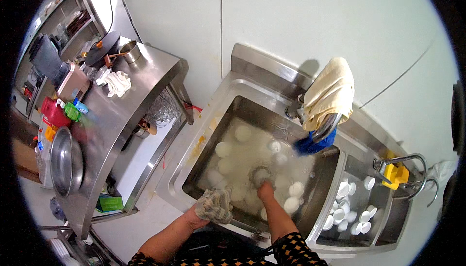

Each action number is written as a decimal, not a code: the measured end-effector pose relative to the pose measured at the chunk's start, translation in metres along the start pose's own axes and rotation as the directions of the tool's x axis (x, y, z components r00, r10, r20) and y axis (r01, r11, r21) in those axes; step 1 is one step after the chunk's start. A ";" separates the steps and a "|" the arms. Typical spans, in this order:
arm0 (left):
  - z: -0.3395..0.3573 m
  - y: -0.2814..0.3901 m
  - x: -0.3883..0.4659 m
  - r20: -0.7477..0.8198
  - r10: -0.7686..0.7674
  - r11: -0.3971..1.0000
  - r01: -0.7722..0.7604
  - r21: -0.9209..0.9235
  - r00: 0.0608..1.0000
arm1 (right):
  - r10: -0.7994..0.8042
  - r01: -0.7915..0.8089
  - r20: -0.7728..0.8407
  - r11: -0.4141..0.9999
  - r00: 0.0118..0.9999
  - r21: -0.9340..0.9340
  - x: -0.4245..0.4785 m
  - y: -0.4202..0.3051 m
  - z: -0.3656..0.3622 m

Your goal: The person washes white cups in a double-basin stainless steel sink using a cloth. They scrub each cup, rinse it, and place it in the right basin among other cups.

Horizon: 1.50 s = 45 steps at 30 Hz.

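A wet, grey-brown cloth (214,205) is bunched in my left hand (194,217), just over the near left rim of the stainless steel sink basin (233,80). My right hand (266,190) reaches into the cloudy water in the middle of this basin. Its fingers are under the surface, around a pale round shape (262,174), and its grip is blurred. Several white round dishes lie in the water, including one at the left (222,149) and one near my right forearm (291,205).
Small white cups (339,215) fill part of the right basin (360,164). A cream towel (329,91) and a blue cloth (318,144) hang on the faucet (327,126). Left stands a steel table (116,120) with a metal bowl (65,162) and a pot (131,52).
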<state>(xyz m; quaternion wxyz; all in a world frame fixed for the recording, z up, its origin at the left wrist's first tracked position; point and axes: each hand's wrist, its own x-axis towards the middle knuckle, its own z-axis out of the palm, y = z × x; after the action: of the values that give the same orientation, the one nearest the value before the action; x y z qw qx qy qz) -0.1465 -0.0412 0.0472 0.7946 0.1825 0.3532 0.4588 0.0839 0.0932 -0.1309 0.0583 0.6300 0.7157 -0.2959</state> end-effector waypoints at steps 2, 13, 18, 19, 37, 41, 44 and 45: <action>-0.002 -0.006 -0.002 -0.008 -0.026 0.952 0.022 -0.305 1.000 | -0.220 0.211 -0.057 0.968 0.974 -0.136 -0.003 0.007 0.022; 0.008 -0.007 -0.006 -0.012 -0.095 0.913 0.083 -0.399 0.995 | -0.052 0.076 0.275 0.994 0.960 -0.080 -0.013 -0.020 0.032; 0.015 -0.007 -0.007 -0.056 -0.071 0.914 0.042 -0.403 0.996 | -0.036 0.139 0.362 0.954 0.931 -0.264 -0.021 -0.031 -0.006; 0.017 -0.006 -0.007 -0.072 -0.070 0.917 0.036 -0.397 0.995 | -0.003 0.086 0.322 0.966 0.947 -0.242 -0.025 -0.038 -0.019; -0.002 -0.026 0.002 -0.020 0.016 0.951 -0.022 -0.309 1.000 | -0.154 0.341 0.379 0.797 0.913 -0.498 -0.006 0.008 -0.029; -0.003 -0.032 0.001 -0.048 -0.065 0.846 0.030 -0.533 0.997 | -0.360 0.411 0.211 0.858 0.909 -0.308 -0.030 -0.001 -0.062; 0.015 -0.017 0.005 0.070 0.011 0.909 0.019 -0.417 0.997 | -0.440 0.438 -0.043 0.897 0.897 -0.059 -0.048 0.012 -0.064; 0.010 -0.025 0.011 0.077 0.034 0.927 -0.002 -0.375 0.996 | -0.420 0.429 -0.108 0.899 0.901 0.084 -0.055 0.014 -0.064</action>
<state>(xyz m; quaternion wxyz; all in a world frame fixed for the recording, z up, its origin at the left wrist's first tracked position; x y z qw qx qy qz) -0.1202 -0.0444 0.0344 0.8244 0.0495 0.2247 0.5171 0.1266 0.0774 -0.0588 -0.0723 0.4734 0.8210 -0.3110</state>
